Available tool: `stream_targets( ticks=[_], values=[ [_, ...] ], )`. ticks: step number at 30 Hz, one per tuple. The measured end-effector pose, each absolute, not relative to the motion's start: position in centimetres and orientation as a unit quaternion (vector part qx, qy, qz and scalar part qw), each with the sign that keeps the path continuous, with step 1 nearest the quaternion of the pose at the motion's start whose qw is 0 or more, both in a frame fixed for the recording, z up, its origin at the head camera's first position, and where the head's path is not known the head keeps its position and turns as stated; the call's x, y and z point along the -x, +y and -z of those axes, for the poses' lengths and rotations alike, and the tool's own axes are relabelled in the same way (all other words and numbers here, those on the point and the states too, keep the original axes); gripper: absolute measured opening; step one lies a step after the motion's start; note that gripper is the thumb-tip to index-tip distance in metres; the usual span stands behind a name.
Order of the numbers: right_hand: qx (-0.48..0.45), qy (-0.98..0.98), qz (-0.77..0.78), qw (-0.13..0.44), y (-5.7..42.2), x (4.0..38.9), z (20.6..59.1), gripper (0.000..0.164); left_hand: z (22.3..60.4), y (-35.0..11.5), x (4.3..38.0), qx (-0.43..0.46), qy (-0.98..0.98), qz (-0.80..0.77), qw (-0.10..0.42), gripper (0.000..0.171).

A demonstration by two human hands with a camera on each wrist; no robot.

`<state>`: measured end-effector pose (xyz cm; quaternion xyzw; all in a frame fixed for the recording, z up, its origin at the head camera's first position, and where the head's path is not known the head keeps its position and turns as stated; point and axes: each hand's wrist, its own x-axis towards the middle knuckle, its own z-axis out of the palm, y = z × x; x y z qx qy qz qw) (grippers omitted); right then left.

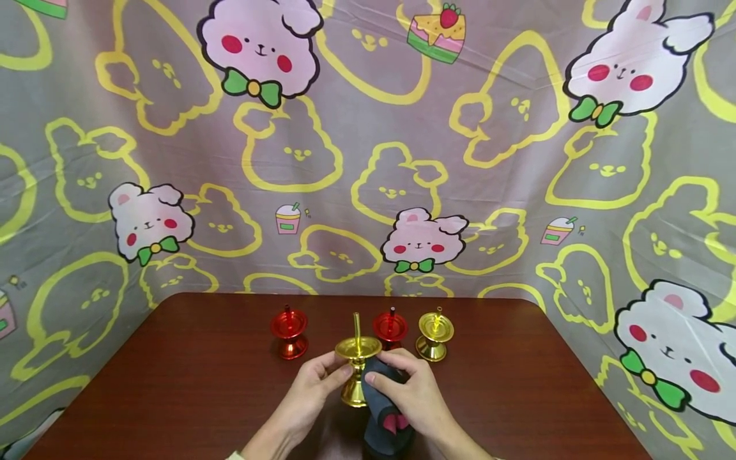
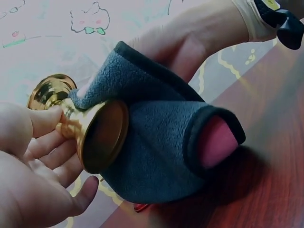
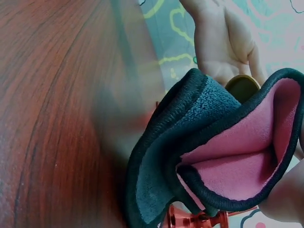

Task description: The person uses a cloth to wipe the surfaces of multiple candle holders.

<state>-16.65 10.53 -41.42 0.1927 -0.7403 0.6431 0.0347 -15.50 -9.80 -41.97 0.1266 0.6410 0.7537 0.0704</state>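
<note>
My left hand (image 1: 310, 391) grips a shiny gold candle holder (image 1: 353, 391) by its narrow middle, thumb on the near side. The holder stands upright above the table, with a shallow dish on top, a thin spike and a flared foot. My right hand (image 1: 422, 396) holds a dark grey cloth (image 1: 378, 393) against the holder's right side. In the left wrist view the cloth (image 2: 156, 147) wraps beside the gold foot (image 2: 107, 137) and hangs down in folds. Its pink underside (image 3: 237, 175) shows in the right wrist view, where the cloth hides most of the holder.
Behind the hands, a red candle holder (image 1: 289, 327) stands at the left on the brown table (image 1: 172, 383). Another red holder (image 1: 391, 326) and a second gold one (image 1: 435, 329) stand to the right. A cartoon-printed curtain (image 1: 345, 160) encloses the table's back and sides.
</note>
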Motion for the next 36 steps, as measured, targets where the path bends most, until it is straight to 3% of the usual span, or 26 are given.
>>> stream_targets(
  ticks=[6,18,23,36],
  values=[
    [-0.182,-0.744,-0.642,0.039,10.3,16.4,41.9,0.035,42.1,-9.4,15.3,-0.125,0.671,-0.727,0.074,0.039],
    [-0.156,-0.754,-0.635,0.055,10.0,16.6,42.4,0.036,42.5,-8.4,15.7,-0.013,0.664,-0.748,-0.001,0.036],
    [-0.156,-0.753,-0.636,0.059,9.9,16.5,42.0,0.035,42.5,-8.4,15.8,0.011,0.646,-0.763,-0.025,0.027],
    [-0.178,-0.748,-0.637,0.057,10.3,16.5,41.1,0.034,41.8,-9.0,15.6,-0.042,0.636,-0.770,0.007,0.027]
  ],
)
